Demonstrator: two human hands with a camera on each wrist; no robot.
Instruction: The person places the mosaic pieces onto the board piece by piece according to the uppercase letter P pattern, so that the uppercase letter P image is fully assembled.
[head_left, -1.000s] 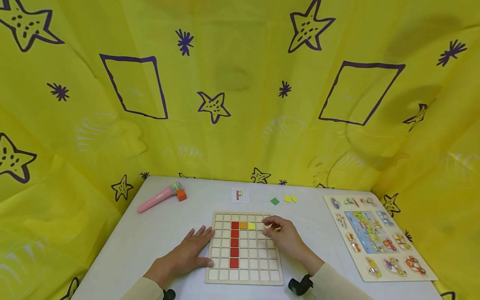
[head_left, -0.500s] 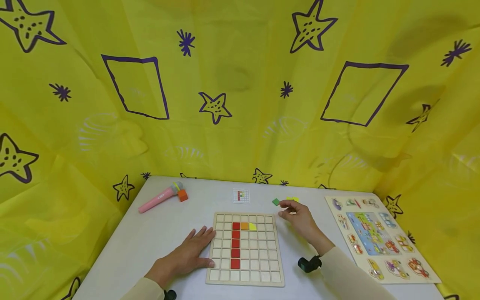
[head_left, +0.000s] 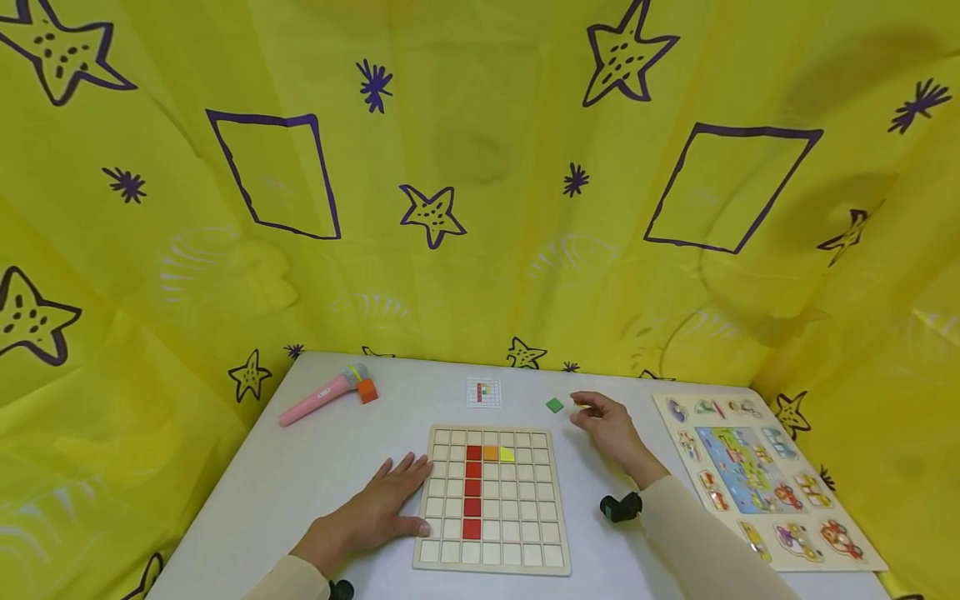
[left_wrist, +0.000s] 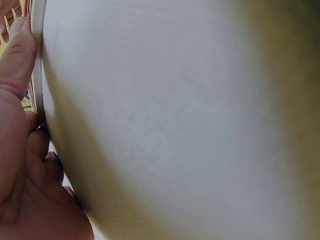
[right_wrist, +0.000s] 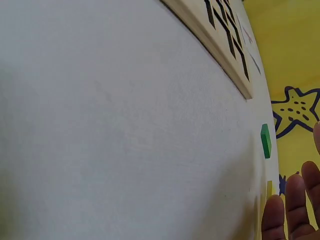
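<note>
A wooden grid board (head_left: 510,509) lies in front of me, with a column of several red tiles (head_left: 472,488). Along its top filled row follow an orange tile (head_left: 491,453) and a yellow tile (head_left: 507,455) with one rounded corner. My left hand (head_left: 375,508) lies flat on the table, thumb and fingertips touching the board's left edge. Beyond the board's far right corner, my right hand (head_left: 609,425) hovers with bent, separated fingers just right of a green tile (head_left: 554,405). Past its fingertips, a yellow piece (right_wrist: 270,189) is partly visible in the right wrist view.
A small pattern card (head_left: 484,392) lies behind the board. At the back left are a pink microphone (head_left: 318,400) and an orange-red cube (head_left: 367,391). A wooden picture puzzle (head_left: 727,400) occupies the table's right side. A yellow curtain (head_left: 487,283) hangs behind.
My right hand has moved from the board's upper right to the loose yellow pieces, covering them in the head view. The left hand stays against the board.
</note>
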